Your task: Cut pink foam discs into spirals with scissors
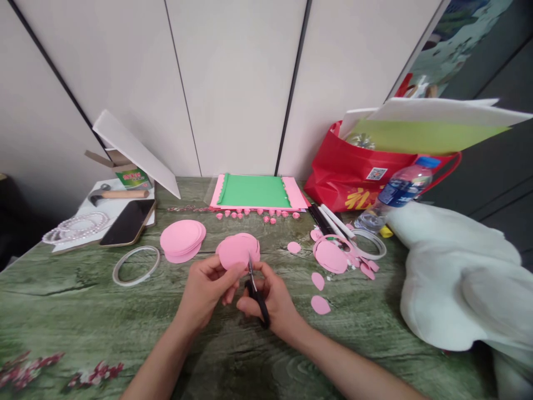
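Note:
Between thumb and fingers, my left hand point(204, 289) pinches a round pink paper piece point(234, 253), its edge overlapping other pink paper behind it. My right hand point(272, 297) grips black-handled scissors point(260, 303), whose blades point away from me against the paper's right side. How far the blades are apart is hard to see. Left of my hands lies a stack of pink paper circles point(181, 238). To the right, pink petal-shaped pieces point(320, 305) are scattered on the table, near a pile of pink paper scraps and a round piece point(331, 256).
A green sheet on pink paper point(253, 190) lies at the back, with small pink rolled pieces before it. At left are a tape roll point(136, 265), phone point(128, 222) and hammer point(120, 194). At right stand a red bag point(341, 166), bottle point(395, 194) and white plush point(449, 278).

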Demonstrator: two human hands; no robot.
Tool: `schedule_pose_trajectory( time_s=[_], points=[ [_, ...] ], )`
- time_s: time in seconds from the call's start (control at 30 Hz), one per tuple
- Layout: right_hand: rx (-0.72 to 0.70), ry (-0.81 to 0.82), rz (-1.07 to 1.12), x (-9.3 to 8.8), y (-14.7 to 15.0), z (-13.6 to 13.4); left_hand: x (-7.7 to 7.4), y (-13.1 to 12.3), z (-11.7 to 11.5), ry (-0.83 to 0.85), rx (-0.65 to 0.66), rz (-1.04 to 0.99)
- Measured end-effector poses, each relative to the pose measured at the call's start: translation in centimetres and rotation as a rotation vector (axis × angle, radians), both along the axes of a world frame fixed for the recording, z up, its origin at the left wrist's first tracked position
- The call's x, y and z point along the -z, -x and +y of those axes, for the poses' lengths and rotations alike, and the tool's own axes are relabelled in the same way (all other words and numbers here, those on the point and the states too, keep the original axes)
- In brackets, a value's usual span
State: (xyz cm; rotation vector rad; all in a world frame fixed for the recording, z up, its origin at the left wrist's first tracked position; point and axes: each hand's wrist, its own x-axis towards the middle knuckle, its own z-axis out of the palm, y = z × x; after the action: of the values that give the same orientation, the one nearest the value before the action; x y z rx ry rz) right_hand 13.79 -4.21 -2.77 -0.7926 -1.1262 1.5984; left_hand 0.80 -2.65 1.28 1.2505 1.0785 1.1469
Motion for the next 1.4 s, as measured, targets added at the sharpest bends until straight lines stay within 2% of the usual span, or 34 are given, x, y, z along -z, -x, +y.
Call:
schedule_pose_trajectory(
  time_s=[0.3, 0.77, 1.4],
  points=[
    [0.025, -0.089, -0.001, 0.25, -0.34, 0.4, -0.18, 0.02, 0.05, 0.006, 0.013, 0.068],
    [0.041, -0.087, 0.019, 0.46, -0.21, 0.36, -0.11, -0.05, -0.05, 0.018, 0.032, 0.065],
    [0.043, -0.012, -0.03, 0.14, -0.38, 0.35, -0.51, 0.03, 0.11, 0.006, -0.063, 0.044]
  ],
)
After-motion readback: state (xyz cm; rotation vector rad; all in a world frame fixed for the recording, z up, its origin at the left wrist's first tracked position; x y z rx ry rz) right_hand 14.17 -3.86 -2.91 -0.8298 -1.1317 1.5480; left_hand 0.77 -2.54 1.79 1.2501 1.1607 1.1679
